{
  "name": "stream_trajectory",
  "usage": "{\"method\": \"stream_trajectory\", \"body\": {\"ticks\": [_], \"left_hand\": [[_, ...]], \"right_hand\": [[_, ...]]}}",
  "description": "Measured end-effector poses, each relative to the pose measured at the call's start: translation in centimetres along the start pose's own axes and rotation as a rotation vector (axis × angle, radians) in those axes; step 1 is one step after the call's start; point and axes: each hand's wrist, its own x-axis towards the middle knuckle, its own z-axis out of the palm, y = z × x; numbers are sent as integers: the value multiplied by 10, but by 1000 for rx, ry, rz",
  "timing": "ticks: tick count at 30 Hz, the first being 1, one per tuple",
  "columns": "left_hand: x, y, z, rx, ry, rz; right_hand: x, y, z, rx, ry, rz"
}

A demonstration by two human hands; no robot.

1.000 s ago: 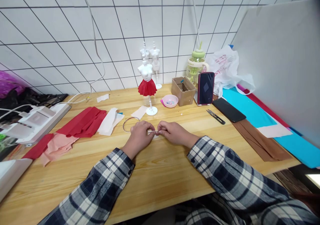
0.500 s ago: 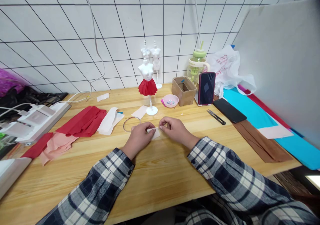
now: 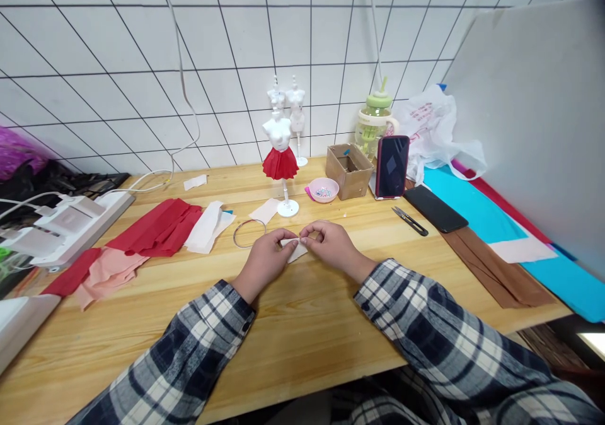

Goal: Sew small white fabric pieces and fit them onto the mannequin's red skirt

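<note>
A small piece of white cloth [image 3: 297, 253] is held low over the table between my hands. My left hand [image 3: 266, 256] pinches it between thumb and fingers from the left. My right hand [image 3: 329, 243] is closed in a pinch at the cloth's upper right edge, its fingertips meeting the left ones; anything finer between them is too small to make out. Just behind my left hand lies a thin ring [image 3: 235, 239]. Beyond it is a pale pink cloth scrap [image 3: 265, 211], beside a white mini mannequin [image 3: 278, 133] wearing a red pleated skirt [image 3: 280, 164].
Red cloth [image 3: 158, 228] and white cloth [image 3: 204, 232] lie left, near a power strip [image 3: 85, 236]. A pink bead dish [image 3: 324, 190], cardboard box [image 3: 348, 171], propped phone [image 3: 392, 166] and drink bottle [image 3: 373, 125] stand behind. Thread snips [image 3: 409, 221] and brown cloth [image 3: 496, 267] lie right.
My fingertips have come together, and the right fingers now pinch at the cloth's edge. The cloth has shifted slightly right and shows more below the fingers.
</note>
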Motion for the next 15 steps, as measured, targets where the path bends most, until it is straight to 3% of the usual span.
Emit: {"method": "stream_trajectory", "body": {"ticks": [15], "left_hand": [[-1, 0, 1, -195, 10, -40]], "right_hand": [[-1, 1, 2, 42, 33, 13]]}}
